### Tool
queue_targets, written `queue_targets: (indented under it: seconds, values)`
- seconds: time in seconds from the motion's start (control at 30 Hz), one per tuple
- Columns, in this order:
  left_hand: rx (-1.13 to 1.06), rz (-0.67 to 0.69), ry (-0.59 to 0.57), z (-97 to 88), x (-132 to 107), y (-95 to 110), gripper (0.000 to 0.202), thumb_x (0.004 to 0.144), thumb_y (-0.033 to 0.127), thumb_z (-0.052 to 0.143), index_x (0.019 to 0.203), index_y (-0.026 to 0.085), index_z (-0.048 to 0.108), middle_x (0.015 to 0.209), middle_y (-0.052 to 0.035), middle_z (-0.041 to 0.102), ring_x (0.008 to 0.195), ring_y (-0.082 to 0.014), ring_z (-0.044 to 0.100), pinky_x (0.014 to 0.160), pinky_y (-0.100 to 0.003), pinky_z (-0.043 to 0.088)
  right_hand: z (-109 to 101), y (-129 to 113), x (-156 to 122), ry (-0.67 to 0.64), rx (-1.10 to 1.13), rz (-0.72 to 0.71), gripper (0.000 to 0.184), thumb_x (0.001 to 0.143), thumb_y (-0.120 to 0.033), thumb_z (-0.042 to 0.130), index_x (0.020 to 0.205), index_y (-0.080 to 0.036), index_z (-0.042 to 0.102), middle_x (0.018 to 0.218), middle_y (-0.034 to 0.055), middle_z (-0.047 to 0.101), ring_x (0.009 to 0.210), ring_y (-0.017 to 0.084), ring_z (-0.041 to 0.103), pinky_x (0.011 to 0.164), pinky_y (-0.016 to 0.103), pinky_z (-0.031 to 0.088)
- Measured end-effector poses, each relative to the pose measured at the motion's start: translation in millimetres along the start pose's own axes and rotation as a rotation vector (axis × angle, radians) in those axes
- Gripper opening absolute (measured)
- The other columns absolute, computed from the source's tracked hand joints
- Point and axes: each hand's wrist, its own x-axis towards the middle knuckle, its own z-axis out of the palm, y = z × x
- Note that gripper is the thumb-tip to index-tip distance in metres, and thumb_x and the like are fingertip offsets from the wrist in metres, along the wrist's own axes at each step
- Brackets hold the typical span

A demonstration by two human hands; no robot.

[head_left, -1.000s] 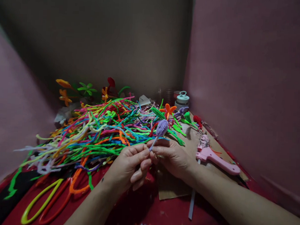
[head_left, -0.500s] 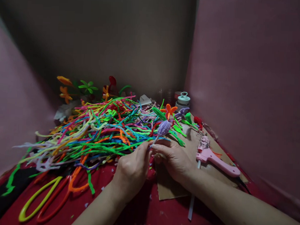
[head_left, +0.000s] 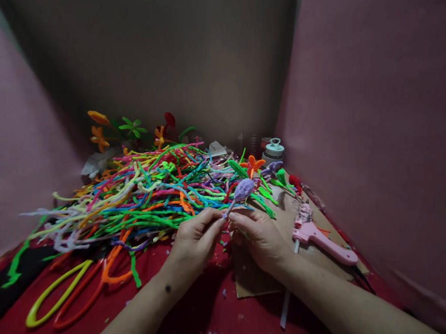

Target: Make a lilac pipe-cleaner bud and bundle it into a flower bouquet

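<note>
A purple pipe-cleaner flower bud (head_left: 243,190) tilts up and to the right on a thin lilac stem. My left hand (head_left: 200,235) pinches the lower part of that stem between thumb and forefinger. Close beside it, my right hand (head_left: 255,232) has its thumb and fingers pressed together at the stem's lower end, which the fingers mostly hide. Both hands are over the front of the pile of coloured pipe cleaners (head_left: 151,188) and the edge of a cardboard sheet (head_left: 255,284).
A pink glue gun (head_left: 325,240) with a glue stick lies on the cardboard at right. Finished pipe-cleaner flowers (head_left: 252,164) rest behind. Scissors with yellow and red handles (head_left: 39,314) lie at left on the red cloth (head_left: 186,323). A lidded bottle (head_left: 274,149) stands at the back.
My left hand has rolled and its grip has shifted slightly on the stem. The purple bud has turned a little; my right hand stays nearly in place.
</note>
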Motion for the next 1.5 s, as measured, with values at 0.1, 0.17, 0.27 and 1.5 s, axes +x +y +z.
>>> queue_targets:
  seconds: [0.1,0.17,0.27,1.5]
  values:
    - [-0.251,-0.222,-0.106,-0.2,1,6,0.016,0.079,0.032,0.055,0.076,0.017,0.058,0.047,0.0073,0.047,0.03,-0.0045,0.037,0.03,-0.015,0.028,-2,-1,1,-0.017,-0.015,-0.013,0.013,0.072,-0.026,0.066,0.076,-0.015,0.07,0.064,-0.001,0.058,0.055,0.008,0.043,0.05,0.022,0.032]
    - [-0.403,-0.294,-0.167,-0.4,2,5,0.017,0.079,0.033,0.056,0.075,0.016,0.055,0.048,0.0073,0.048,0.027,-0.0031,0.034,0.028,-0.015,0.03,-4,0,3,-0.013,0.007,0.012,0.012,0.07,-0.025,0.068,0.075,-0.014,0.07,0.065,-0.0008,0.059,0.053,0.007,0.042,0.049,0.021,0.031]
    - [-0.598,-0.355,-0.23,0.1,3,2,0.016,0.078,0.03,0.057,0.074,0.016,0.053,0.048,0.0075,0.049,0.025,-0.0013,0.028,0.025,-0.015,0.034,-6,2,6,-0.019,0.089,0.105,0.018,0.067,-0.024,0.07,0.083,-0.016,0.069,0.065,-0.0009,0.059,0.05,0.006,0.043,0.045,0.019,0.027]
    - [0.161,0.029,0.02,5.3,-3,-1,0.014,0.085,0.026,0.046,0.078,0.018,0.055,0.054,0.0054,0.048,0.041,-0.0058,0.042,0.04,-0.016,0.032,0,-4,0,0.001,-0.137,-0.067,0.008,0.069,-0.024,0.068,0.073,-0.018,0.071,0.074,-0.0007,0.064,0.071,0.012,0.054,0.071,0.026,0.041]
